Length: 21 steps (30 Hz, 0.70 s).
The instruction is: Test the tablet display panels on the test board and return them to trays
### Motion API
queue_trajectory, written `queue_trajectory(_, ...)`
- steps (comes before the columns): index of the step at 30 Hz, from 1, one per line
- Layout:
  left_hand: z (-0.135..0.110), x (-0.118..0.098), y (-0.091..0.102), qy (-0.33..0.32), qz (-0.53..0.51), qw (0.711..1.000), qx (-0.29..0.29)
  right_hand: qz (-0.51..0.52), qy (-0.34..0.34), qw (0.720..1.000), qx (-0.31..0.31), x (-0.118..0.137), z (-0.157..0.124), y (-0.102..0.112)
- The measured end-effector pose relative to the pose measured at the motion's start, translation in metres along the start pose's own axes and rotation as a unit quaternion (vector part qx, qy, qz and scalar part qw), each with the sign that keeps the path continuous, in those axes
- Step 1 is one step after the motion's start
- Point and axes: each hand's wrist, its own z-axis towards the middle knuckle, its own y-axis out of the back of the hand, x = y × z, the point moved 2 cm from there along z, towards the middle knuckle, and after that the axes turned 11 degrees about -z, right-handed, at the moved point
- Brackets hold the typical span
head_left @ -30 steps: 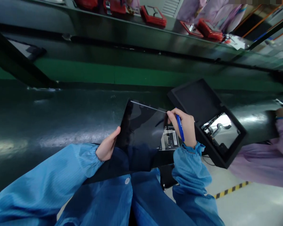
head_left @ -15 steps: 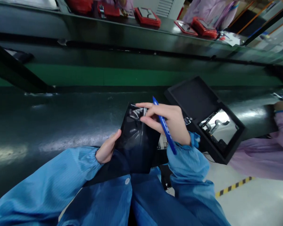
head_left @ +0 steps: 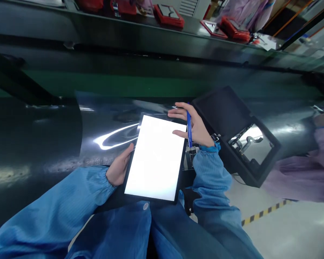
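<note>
My left hand (head_left: 120,166) grips the left edge of a tablet screen (head_left: 155,160), which is lit plain white inside a black border. Tucked in my right hand (head_left: 190,124) is a blue pen (head_left: 189,130), slanting between thumb and fingers. The right thumb overlaps the screen's upper right corner. A large clear plastic film (head_left: 108,126) with bright reflections spreads above and left of the screen. It reaches toward my right fingertips; whether they hold it I cannot tell. Under the screen's right side, a part with circuitry (head_left: 189,158) shows partly.
On the right stands an open black box (head_left: 224,108) holding a panel with a ribbon cable (head_left: 250,142). Red trays (head_left: 169,16) line the raised shelf (head_left: 140,37) across the back. A co-worker's pink sleeve (head_left: 291,180) is at far right; other people sit beyond the shelf.
The screen went from dark to glowing white. The clear film, crumpled at the screen's top before, now spreads out to the upper left. My right hand moved slightly up and right, its fingers opening.
</note>
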Motion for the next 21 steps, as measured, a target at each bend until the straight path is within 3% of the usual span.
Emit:
queue_trajectory(4, -0.002, -0.001, -0.004, 0.007, -0.016, 1.0, -0.001, 0.084, -0.032, 0.994, -0.07, -0.016, 0.013, -0.018)
queue_trajectory(9, -0.004, -0.003, -0.01, 0.01, -0.017, 0.999, -0.034, 0.183, -0.142, 0.965, -0.123, -0.042, 0.018, -0.042)
queue_trajectory(21, -0.002, -0.009, -0.015, -0.024, 0.034, 0.992, -0.121, 0.267, -0.209, 0.931, -0.137, -0.062, 0.013, -0.058)
